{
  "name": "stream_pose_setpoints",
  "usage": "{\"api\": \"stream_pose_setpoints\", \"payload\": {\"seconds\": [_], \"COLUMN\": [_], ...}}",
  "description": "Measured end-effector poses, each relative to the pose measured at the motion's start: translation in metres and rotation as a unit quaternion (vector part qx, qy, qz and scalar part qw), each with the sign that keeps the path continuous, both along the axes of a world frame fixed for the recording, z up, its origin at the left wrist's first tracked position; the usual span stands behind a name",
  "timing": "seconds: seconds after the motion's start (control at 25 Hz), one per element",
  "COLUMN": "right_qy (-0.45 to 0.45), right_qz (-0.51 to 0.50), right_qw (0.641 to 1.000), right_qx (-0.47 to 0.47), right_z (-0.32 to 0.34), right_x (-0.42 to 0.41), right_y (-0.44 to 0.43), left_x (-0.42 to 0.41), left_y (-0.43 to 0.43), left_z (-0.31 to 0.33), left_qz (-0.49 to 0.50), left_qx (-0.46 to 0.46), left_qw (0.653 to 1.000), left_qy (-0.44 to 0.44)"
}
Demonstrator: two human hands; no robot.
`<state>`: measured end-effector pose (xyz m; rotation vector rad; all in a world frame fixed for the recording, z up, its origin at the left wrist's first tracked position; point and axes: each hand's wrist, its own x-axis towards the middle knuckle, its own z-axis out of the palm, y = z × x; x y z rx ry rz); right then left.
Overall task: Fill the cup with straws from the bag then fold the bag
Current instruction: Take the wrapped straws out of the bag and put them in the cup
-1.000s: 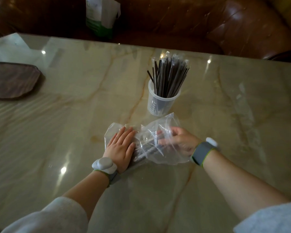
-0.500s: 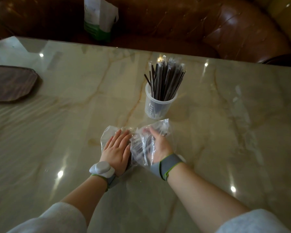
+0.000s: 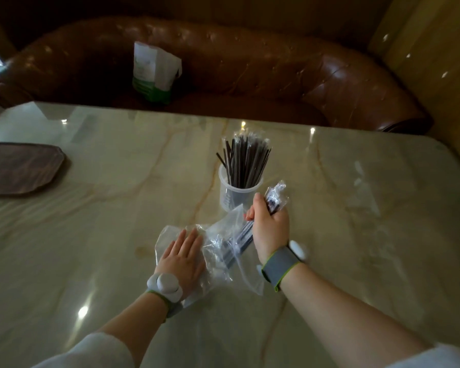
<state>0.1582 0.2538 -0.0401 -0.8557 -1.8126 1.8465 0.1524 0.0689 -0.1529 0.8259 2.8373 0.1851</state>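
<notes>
Straws stand bunched in the clear cup at mid-tabletop, but the largest thing in view is the tabletop itself, a glossy pale marble slab with tan veins and spots of reflected light. Behind its far edge runs a brown tufted leather sofa, and on the seat a white and green paper bag stands upright. A dark wooden tray lies at the tabletop's left edge, well apart from everything else.

Nearer the person, the clear plastic bag lies crumpled on the tabletop, just on the near side of the cup. The left hand lies flat on the bag's left part, fingers straight and together, pressing it down; its grip holds nothing. The right hand is raised above the bag with its grip closed around a bundle of wrapped dark straws. The bundle's upper end sticks out past the fingers, just beside the cup's right wall, and its lower end still runs down inside the bag's open part.

Each wrist carries a grey band with a green edge and a white puck-shaped device. Pale sleeves show at the bottom corners.
</notes>
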Motion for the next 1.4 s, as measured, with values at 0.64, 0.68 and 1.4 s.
{"api": "stream_pose_setpoints", "payload": {"seconds": [0.64,0.68,1.4], "right_qy": [0.21,0.219,-0.014], "right_qz": [0.165,0.172,0.23], "right_qw": [0.944,0.942,0.953], "right_qx": [0.195,0.188,0.196], "right_z": [0.135,0.136,0.019], "right_x": [-0.064,-0.071,-0.095], "right_y": [0.041,0.04,0.052], "left_x": [-0.092,-0.099,-0.118], "left_y": [0.081,0.089,0.12], "left_z": [0.135,0.136,0.092], "left_qz": [0.073,0.075,0.059], "left_qx": [0.283,0.282,0.345], "left_qw": [0.955,0.954,0.936], "left_qy": [-0.06,-0.062,-0.047]}}
